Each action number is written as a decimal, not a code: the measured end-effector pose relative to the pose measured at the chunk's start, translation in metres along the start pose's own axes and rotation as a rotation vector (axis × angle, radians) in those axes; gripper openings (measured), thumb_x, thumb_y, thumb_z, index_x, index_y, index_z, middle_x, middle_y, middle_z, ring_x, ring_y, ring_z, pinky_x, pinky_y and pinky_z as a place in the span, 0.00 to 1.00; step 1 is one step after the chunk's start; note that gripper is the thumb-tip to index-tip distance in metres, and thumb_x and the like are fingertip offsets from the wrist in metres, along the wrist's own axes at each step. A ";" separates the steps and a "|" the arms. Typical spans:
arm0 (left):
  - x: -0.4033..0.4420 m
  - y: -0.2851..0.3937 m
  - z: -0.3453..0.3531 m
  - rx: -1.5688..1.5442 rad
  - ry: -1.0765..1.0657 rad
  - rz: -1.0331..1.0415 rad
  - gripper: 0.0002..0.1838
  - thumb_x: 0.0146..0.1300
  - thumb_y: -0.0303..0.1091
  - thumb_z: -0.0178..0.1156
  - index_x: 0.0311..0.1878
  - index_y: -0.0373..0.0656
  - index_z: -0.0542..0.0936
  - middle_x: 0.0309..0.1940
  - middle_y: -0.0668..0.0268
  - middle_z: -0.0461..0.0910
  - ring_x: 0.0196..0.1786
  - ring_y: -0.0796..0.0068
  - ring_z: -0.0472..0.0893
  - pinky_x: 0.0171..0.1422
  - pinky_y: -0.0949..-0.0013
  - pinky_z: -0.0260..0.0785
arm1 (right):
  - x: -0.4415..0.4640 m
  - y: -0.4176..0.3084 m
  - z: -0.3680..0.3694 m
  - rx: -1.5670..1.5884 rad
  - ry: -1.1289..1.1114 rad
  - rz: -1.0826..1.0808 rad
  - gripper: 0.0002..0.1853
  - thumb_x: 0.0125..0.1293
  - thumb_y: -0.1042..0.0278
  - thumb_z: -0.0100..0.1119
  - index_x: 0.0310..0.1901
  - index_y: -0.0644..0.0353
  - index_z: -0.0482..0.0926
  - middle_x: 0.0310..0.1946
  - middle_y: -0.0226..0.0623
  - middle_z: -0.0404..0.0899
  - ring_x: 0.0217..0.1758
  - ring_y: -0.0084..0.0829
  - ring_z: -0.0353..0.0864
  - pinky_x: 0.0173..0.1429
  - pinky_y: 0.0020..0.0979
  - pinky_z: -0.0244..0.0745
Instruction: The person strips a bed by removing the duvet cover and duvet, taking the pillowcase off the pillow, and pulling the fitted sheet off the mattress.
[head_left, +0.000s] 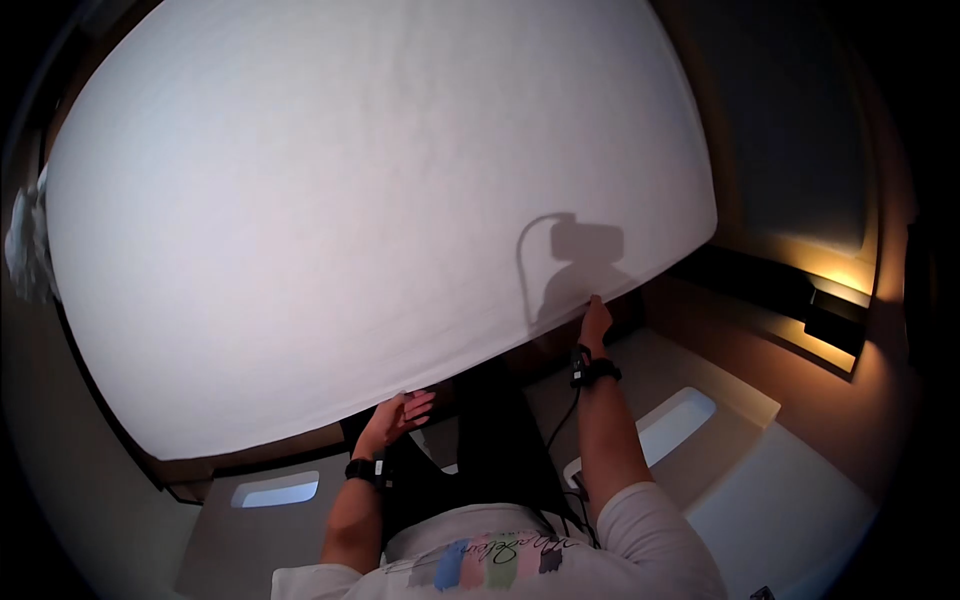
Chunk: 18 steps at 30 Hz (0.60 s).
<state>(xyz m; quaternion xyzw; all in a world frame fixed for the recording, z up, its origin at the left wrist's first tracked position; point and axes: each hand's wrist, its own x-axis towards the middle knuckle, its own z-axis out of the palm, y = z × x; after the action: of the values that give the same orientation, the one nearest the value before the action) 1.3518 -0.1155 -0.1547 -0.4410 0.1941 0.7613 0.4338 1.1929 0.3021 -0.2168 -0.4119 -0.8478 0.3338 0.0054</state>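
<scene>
A white sheet (380, 200) lies smooth over a large mattress in front of me. My left hand (400, 415) is at its near edge, left of the middle, palm turned up. The fingers are stretched out and apart, and the thumb side touches the sheet's edge. Further right along the same edge, my right hand (596, 320) is closed, its fingertips against the sheet's border. How much fabric it pinches is partly hidden. A shadow of a head and a cable falls on the sheet above my right hand.
A lit wooden ledge with a dark box (836, 320) stands at the right, beside a dark headboard panel (795, 130). Bunched white fabric (28, 240) hangs at the far left. Pale panels with bright oval shapes (275, 490) lie low on both sides of my legs.
</scene>
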 end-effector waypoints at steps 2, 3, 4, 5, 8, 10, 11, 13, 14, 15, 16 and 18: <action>0.009 0.014 -0.007 -0.008 -0.060 -0.016 0.18 0.63 0.34 0.44 0.54 0.37 0.67 0.55 0.59 0.71 0.55 0.69 0.72 0.60 0.63 0.63 | -0.004 -0.021 0.012 -0.130 0.040 -0.037 0.22 0.58 0.52 0.48 0.30 0.68 0.79 0.26 0.51 0.78 0.31 0.41 0.77 0.40 0.38 0.69; 0.002 0.032 -0.013 -0.097 -0.111 0.052 0.18 0.64 0.36 0.44 0.54 0.38 0.67 0.56 0.60 0.71 0.56 0.69 0.72 0.61 0.63 0.62 | -0.013 -0.040 0.026 -0.264 0.061 -0.078 0.24 0.58 0.49 0.48 0.30 0.67 0.79 0.27 0.52 0.78 0.34 0.45 0.78 0.42 0.39 0.70; 0.005 0.038 -0.009 -0.187 -0.160 0.111 0.17 0.65 0.38 0.44 0.53 0.39 0.67 0.56 0.61 0.71 0.56 0.70 0.72 0.61 0.63 0.62 | -0.007 -0.044 0.027 -0.266 0.068 -0.062 0.24 0.58 0.49 0.48 0.30 0.67 0.79 0.27 0.52 0.78 0.34 0.45 0.78 0.42 0.39 0.70; 0.007 0.047 -0.012 -0.179 -0.147 0.161 0.15 0.65 0.41 0.47 0.51 0.44 0.67 0.56 0.66 0.71 0.56 0.71 0.71 0.62 0.60 0.59 | 0.000 -0.049 0.030 -0.409 0.020 -0.208 0.26 0.58 0.45 0.46 0.29 0.66 0.80 0.28 0.51 0.79 0.37 0.48 0.77 0.43 0.40 0.71; -0.003 0.069 -0.018 -0.212 0.163 0.080 0.13 0.64 0.43 0.51 0.47 0.48 0.68 0.54 0.69 0.73 0.54 0.73 0.71 0.63 0.55 0.58 | -0.023 -0.094 0.052 -0.493 -0.015 -0.269 0.28 0.57 0.42 0.48 0.28 0.65 0.79 0.27 0.49 0.79 0.36 0.49 0.77 0.42 0.40 0.71; -0.011 0.084 -0.029 -0.173 0.227 0.119 0.12 0.63 0.45 0.53 0.44 0.50 0.68 0.46 0.72 0.75 0.52 0.75 0.70 0.62 0.51 0.57 | -0.035 -0.137 0.078 -0.441 -0.035 -0.208 0.26 0.56 0.43 0.51 0.27 0.65 0.79 0.26 0.47 0.79 0.33 0.48 0.78 0.41 0.39 0.71; -0.003 0.084 -0.027 -0.188 0.262 0.169 0.13 0.63 0.46 0.53 0.43 0.50 0.67 0.43 0.72 0.75 0.51 0.75 0.71 0.61 0.50 0.58 | -0.028 -0.153 0.072 -0.264 -0.022 -0.159 0.24 0.55 0.46 0.55 0.27 0.66 0.79 0.25 0.47 0.79 0.30 0.44 0.77 0.40 0.38 0.70; -0.010 0.085 -0.022 -0.216 0.371 0.281 0.12 0.65 0.43 0.52 0.38 0.45 0.67 0.35 0.70 0.72 0.49 0.73 0.71 0.59 0.46 0.61 | -0.033 -0.189 0.061 -0.003 -0.027 -0.052 0.14 0.54 0.64 0.64 0.22 0.67 0.74 0.19 0.30 0.72 0.25 0.22 0.69 0.30 0.28 0.66; -0.020 0.083 -0.014 -0.212 0.373 0.282 0.12 0.65 0.43 0.52 0.38 0.45 0.67 0.35 0.70 0.72 0.49 0.73 0.71 0.59 0.46 0.61 | -0.034 -0.190 0.057 0.001 -0.026 -0.048 0.14 0.54 0.64 0.64 0.22 0.67 0.74 0.19 0.30 0.72 0.25 0.22 0.69 0.30 0.28 0.66; -0.030 0.080 -0.007 -0.255 0.387 0.360 0.11 0.64 0.40 0.53 0.37 0.41 0.68 0.36 0.66 0.73 0.52 0.69 0.71 0.57 0.49 0.64 | -0.038 -0.192 0.053 0.198 -0.059 0.026 0.13 0.55 0.65 0.63 0.23 0.66 0.74 0.20 0.30 0.72 0.26 0.22 0.69 0.30 0.27 0.65; -0.040 0.079 0.000 -0.300 0.400 0.439 0.11 0.63 0.36 0.54 0.36 0.37 0.68 0.37 0.61 0.74 0.55 0.66 0.71 0.54 0.51 0.68 | -0.042 -0.189 0.051 0.394 -0.093 0.099 0.12 0.56 0.66 0.62 0.24 0.64 0.74 0.21 0.30 0.71 0.26 0.22 0.69 0.30 0.27 0.65; -0.054 0.094 0.043 -0.258 0.492 0.444 0.11 0.64 0.34 0.53 0.32 0.36 0.67 0.33 0.61 0.72 0.52 0.63 0.73 0.54 0.51 0.70 | -0.022 -0.197 0.039 0.508 -0.108 0.211 0.10 0.57 0.67 0.61 0.25 0.62 0.74 0.23 0.29 0.71 0.26 0.22 0.68 0.30 0.28 0.66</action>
<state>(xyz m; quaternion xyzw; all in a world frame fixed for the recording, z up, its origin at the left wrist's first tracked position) 1.2644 -0.1643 -0.0940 -0.6093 0.2863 0.7263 0.1389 1.0598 0.1782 -0.1290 -0.4651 -0.6884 0.5559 0.0287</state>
